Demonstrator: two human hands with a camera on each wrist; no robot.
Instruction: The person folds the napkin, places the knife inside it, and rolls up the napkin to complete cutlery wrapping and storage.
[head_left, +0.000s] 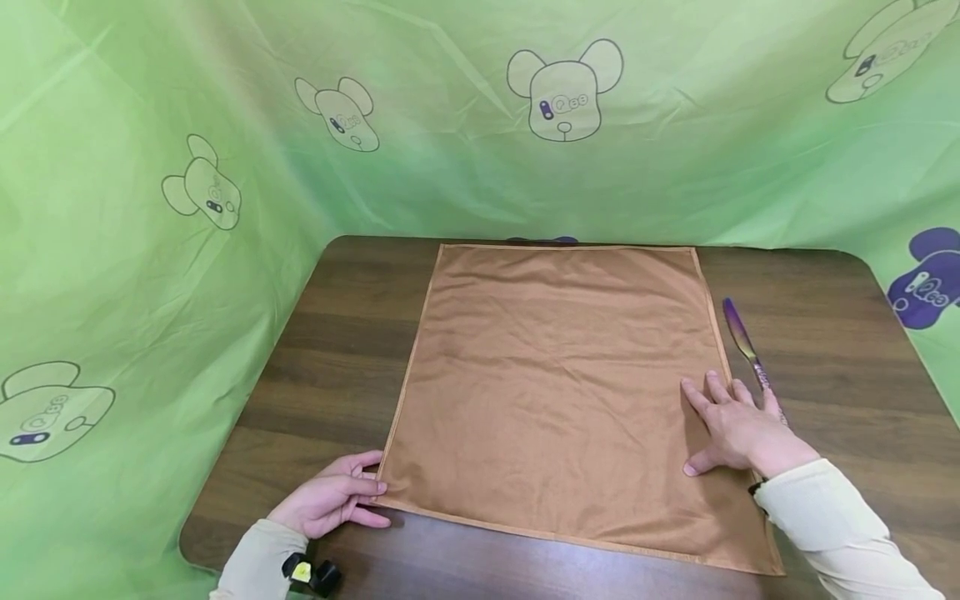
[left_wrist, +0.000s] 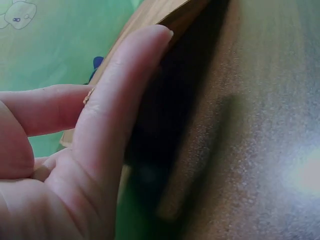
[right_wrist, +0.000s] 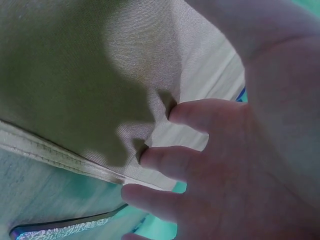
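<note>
A brown cloth napkin (head_left: pixel 555 367) with a stitched hem lies spread over the table, lightly wrinkled. At its near left corner my left hand (head_left: pixel 330 496) pinches the edge between thumb and fingers. The left wrist view shows the thumb (left_wrist: pixel 117 100) over the cloth's edge, one finger behind it. My right hand (head_left: pixel 742 429) rests with spread fingers on the napkin near its right edge; fingertips (right_wrist: pixel 185 112) touch the fabric in the right wrist view. Just right of the napkin lies a purple and gold table knife (head_left: pixel 738 329), its handle partly hidden by the right hand.
The dark wooden table (head_left: pixel 330 333) has rounded corners and shows on both sides of the napkin. A green curtain (head_left: pixel 450 167) printed with bear heads hangs behind and to the left, close to the table's edges. A black strap (head_left: pixel 311 573) is on the left wrist.
</note>
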